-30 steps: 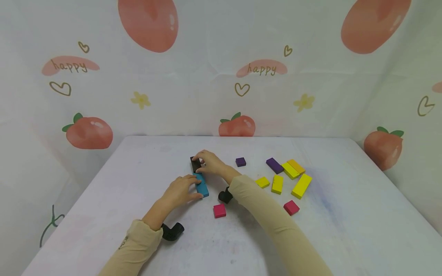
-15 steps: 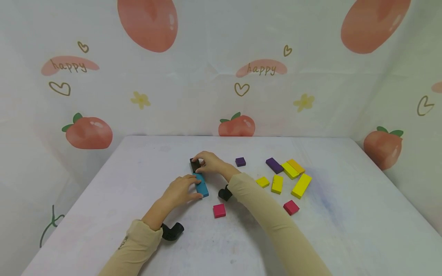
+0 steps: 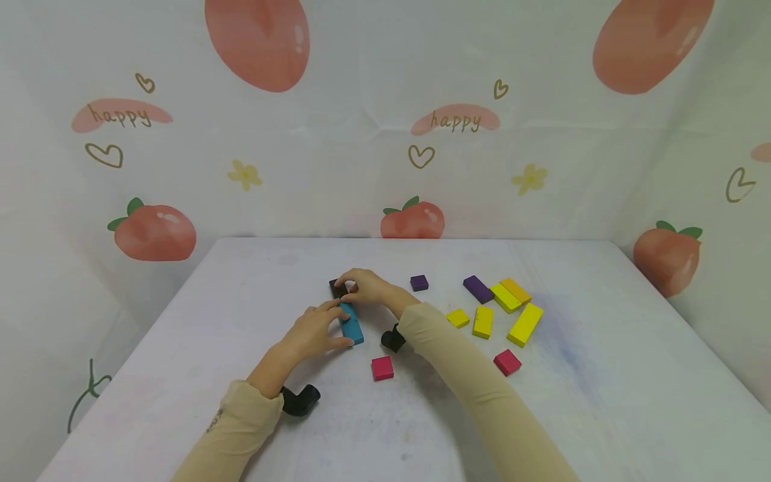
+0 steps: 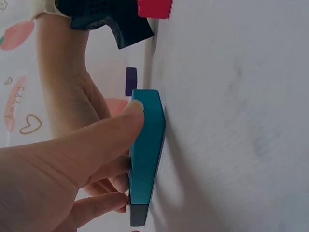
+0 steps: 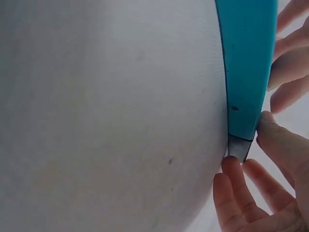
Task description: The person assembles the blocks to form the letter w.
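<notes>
My left hand (image 3: 310,331) pinches a long blue block (image 3: 352,328) that lies flat on the table, its thumb at the near end. Beyond it my right hand (image 3: 369,286) grips a short black block (image 3: 338,289) with thumb and fingertips. The two blocks lie in a line. In the left wrist view, the dark block (image 4: 138,216) meets the end of the blue block (image 4: 146,159). From the right wrist, fingertips touch the dark block (image 5: 239,146), while the thumb is by the join with the blue block (image 5: 248,67). The right fingers partly hide the black block in the head view.
Red blocks (image 3: 382,368) lie nearer and right. A small purple block (image 3: 419,282) and a longer purple block (image 3: 478,289) lie farther back. Several yellow blocks (image 3: 525,325) and an orange block (image 3: 516,290) lie right of my right forearm. A patterned cloth (image 3: 337,181) hangs behind the table.
My right hand has shifted slightly toward me, and the far end of the black block has come nearer with it. The left hand and blue block have stayed almost still.
</notes>
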`<state>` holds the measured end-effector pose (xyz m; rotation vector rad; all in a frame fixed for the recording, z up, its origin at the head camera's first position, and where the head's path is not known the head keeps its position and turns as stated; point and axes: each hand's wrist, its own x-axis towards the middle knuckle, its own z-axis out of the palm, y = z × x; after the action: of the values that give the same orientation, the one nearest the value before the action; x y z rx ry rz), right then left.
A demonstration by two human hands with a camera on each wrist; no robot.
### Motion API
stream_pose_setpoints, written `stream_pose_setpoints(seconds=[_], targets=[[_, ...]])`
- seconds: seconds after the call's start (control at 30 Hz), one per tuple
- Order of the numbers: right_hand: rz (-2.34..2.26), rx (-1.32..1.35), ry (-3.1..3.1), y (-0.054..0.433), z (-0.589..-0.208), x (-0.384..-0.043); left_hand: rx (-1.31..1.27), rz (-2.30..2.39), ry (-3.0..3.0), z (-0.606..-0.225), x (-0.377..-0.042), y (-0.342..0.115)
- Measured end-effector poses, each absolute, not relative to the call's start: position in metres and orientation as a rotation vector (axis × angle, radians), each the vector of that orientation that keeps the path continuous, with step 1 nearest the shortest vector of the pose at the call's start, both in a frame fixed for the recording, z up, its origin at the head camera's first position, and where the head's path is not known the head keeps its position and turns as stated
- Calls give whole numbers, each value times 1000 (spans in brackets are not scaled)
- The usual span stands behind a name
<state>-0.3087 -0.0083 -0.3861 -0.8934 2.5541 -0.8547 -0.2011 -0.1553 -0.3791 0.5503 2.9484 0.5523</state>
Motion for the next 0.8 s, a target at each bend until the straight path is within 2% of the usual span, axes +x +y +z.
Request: stream_pose_setpoints(seconds=[0.37,0.8], targets=[[-824,-933,2568,-2,-381,-304,570,560,2871,-377,-204,-157],[-865,-1026,2567,38,-367,-283,536,548,2858,-378,-206,-157]])
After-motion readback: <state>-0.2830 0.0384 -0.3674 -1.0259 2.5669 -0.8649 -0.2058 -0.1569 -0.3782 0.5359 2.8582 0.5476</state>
